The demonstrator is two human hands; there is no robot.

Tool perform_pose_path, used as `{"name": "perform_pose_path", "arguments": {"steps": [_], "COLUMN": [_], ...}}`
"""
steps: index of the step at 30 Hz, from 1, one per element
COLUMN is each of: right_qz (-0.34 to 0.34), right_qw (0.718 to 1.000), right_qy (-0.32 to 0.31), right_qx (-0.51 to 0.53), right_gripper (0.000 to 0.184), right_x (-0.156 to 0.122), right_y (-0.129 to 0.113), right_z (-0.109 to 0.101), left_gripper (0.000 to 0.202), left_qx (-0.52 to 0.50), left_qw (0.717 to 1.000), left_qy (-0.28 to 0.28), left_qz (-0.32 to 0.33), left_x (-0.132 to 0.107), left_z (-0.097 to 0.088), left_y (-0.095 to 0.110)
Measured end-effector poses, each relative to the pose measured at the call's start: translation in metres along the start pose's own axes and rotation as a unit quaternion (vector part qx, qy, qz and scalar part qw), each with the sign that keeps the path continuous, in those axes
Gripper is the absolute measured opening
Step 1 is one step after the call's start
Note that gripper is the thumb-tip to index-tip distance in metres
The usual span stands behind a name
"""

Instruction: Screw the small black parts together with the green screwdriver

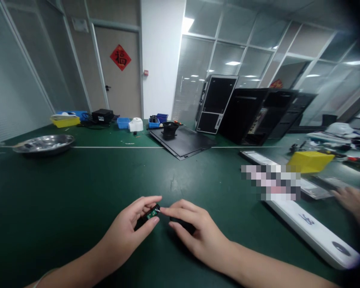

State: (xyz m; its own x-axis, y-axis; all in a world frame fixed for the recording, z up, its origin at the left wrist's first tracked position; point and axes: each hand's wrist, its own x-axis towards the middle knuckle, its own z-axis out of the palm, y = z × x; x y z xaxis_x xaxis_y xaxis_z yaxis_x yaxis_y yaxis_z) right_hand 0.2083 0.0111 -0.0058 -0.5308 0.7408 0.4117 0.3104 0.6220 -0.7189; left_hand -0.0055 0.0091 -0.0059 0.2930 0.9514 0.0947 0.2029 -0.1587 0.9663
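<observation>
My left hand (127, 236) pinches a small black part with a green circuit board (152, 213) between thumb and fingers, just above the dark green work mat (78, 188). My right hand (199, 232) is close beside it, its index fingertip at the part's right end. A dark patch under the right fingers (183, 226) is either a shadow or a black object; I cannot tell which. At the far right edge, a co-worker's hand (352, 204) rests near a long white board (315, 232).
A yellow box (310, 161) and scattered tools lie at the right. A steel bowl (44, 144) sits at the left. Farther back are a black panel (181, 140), black computer cases (243, 116), and several small blue and yellow bins (123, 123).
</observation>
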Motion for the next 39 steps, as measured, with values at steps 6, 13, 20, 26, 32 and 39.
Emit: {"name": "perform_pose_path", "arguments": {"steps": [6, 13, 20, 26, 32, 39], "right_qz": [-0.002, 0.001, 0.0, -0.005, -0.005, 0.002], "right_qw": [1.0, 1.0, 1.0, 1.0, 0.999, 0.999], "right_qy": [0.001, 0.007, 0.011, 0.006, 0.008, 0.019], "right_qx": [-0.014, -0.023, -0.026, -0.025, -0.036, -0.046], "right_gripper": [0.036, 0.037, 0.035, 0.037, 0.037, 0.038], "right_x": [0.0, 0.0, 0.0, -0.001, -0.001, -0.001], "right_y": [-0.002, -0.001, -0.001, -0.001, -0.001, -0.001], "right_z": [-0.001, -0.001, -0.001, -0.001, -0.001, 0.0], "left_gripper": [0.014, 0.018, 0.022, 0.023, 0.026, 0.03], "left_qx": [0.036, 0.013, -0.085, -0.083, -0.085, -0.092], "left_qw": [0.998, 0.999, 0.996, 0.994, 0.992, 0.993], "left_qy": [0.032, 0.026, 0.006, 0.036, 0.045, 0.018], "left_qz": [0.029, 0.042, -0.038, -0.055, -0.078, -0.071], "left_x": [-0.001, 0.0, 0.003, 0.005, 0.005, 0.006], "left_z": [0.001, -0.005, -0.011, -0.008, -0.009, -0.007], "left_y": [0.0, 0.004, 0.002, 0.008, 0.008, -0.001]}}
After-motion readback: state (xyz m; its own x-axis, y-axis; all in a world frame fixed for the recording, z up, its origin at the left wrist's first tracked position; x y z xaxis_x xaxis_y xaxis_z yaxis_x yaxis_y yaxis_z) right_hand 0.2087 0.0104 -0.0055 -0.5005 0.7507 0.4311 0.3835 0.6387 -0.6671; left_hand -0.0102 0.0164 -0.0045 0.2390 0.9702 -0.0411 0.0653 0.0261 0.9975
